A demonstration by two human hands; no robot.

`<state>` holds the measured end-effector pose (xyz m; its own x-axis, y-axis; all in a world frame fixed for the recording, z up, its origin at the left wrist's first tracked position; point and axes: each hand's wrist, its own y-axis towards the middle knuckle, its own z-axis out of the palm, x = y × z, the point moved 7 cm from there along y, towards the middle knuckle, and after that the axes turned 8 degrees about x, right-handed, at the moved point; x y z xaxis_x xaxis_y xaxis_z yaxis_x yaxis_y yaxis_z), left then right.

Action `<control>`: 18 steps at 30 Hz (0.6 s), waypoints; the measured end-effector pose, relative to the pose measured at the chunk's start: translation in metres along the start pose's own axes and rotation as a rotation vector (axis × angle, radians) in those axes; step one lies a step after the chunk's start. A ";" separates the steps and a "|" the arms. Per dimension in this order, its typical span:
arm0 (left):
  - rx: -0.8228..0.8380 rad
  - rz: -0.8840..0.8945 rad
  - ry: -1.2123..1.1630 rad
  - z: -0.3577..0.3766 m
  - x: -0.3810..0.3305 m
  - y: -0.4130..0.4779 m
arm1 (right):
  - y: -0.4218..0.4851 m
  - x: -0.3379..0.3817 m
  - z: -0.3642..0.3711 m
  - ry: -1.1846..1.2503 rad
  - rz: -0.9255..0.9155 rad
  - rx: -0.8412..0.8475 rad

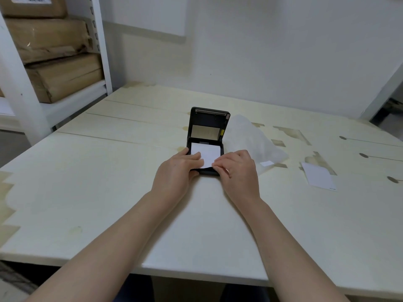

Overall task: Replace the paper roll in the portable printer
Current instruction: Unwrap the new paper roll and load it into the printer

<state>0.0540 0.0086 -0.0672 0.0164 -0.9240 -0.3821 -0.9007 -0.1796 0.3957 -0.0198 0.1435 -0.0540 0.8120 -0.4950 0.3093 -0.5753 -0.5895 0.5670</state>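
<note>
Hands meet over a small black printer (206,136) that sits near the middle of the pale table (109,182), its lid (208,124) swung up and standing almost upright at the far side. White paper (206,154) fills the open bay and its loose end runs toward the person, out over the near edge of the body. The left hand (177,168) wraps the printer's near left corner, thumb laid flat on the paper, fingers curled under the casing, so its grip is closed on the printer. The right hand (237,167) is at the near right corner, fingertips pinched together on the paper's loose front corner, that grip clenched on the sheet. The paper thus lies right between the two hands, touching both. Just beside the printer on the right lies a crumpled translucent plastic wrapper (250,140), and farther right, well apart, a flat white card (319,177). Brown parcels (58,62) are stacked on a white shelf unit (19,83) at the left wall
</note>
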 end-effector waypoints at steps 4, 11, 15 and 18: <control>-0.061 -0.026 -0.043 -0.002 0.002 -0.004 | -0.006 0.001 -0.001 0.002 -0.013 -0.002; -0.026 -0.078 -0.102 -0.006 0.000 -0.013 | -0.012 0.006 -0.004 0.001 -0.051 0.000; -0.083 -0.102 -0.098 -0.010 -0.001 -0.011 | -0.014 0.002 0.000 0.041 -0.002 0.054; -0.078 -0.081 -0.098 -0.008 0.007 -0.003 | -0.015 -0.001 0.002 0.076 0.031 0.098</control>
<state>0.0599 0.0001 -0.0642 0.0411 -0.8686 -0.4938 -0.8614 -0.2813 0.4230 -0.0119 0.1514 -0.0642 0.7963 -0.4664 0.3851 -0.6045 -0.6360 0.4797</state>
